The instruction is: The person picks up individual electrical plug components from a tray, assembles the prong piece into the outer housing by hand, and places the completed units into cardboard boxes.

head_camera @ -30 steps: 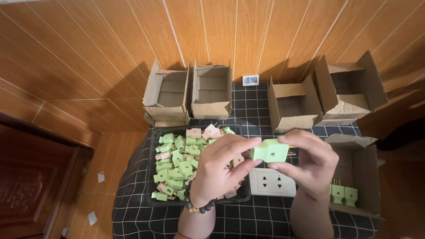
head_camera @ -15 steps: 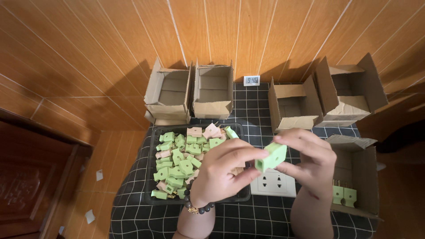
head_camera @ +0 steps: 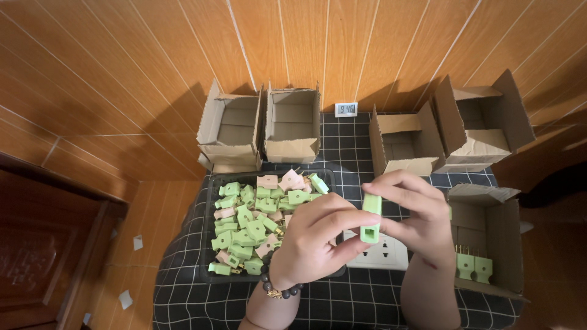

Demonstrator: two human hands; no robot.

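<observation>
The green plug (head_camera: 370, 218) is pinched upright between the fingers of my left hand (head_camera: 318, 241) and right hand (head_camera: 416, 214), above the white socket (head_camera: 382, 252), right of the black tray (head_camera: 210, 244).

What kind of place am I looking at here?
Probably a home sorting or testing bench: a tray of green and pink plugs, open cardboard boxes, and a white socket on a checked cloth.

Warm light is falling on the orange wood-panelled wall (head_camera: 153, 73) beyond the hands. A dark wooden cabinet (head_camera: 43, 256) is standing far to their left.
</observation>
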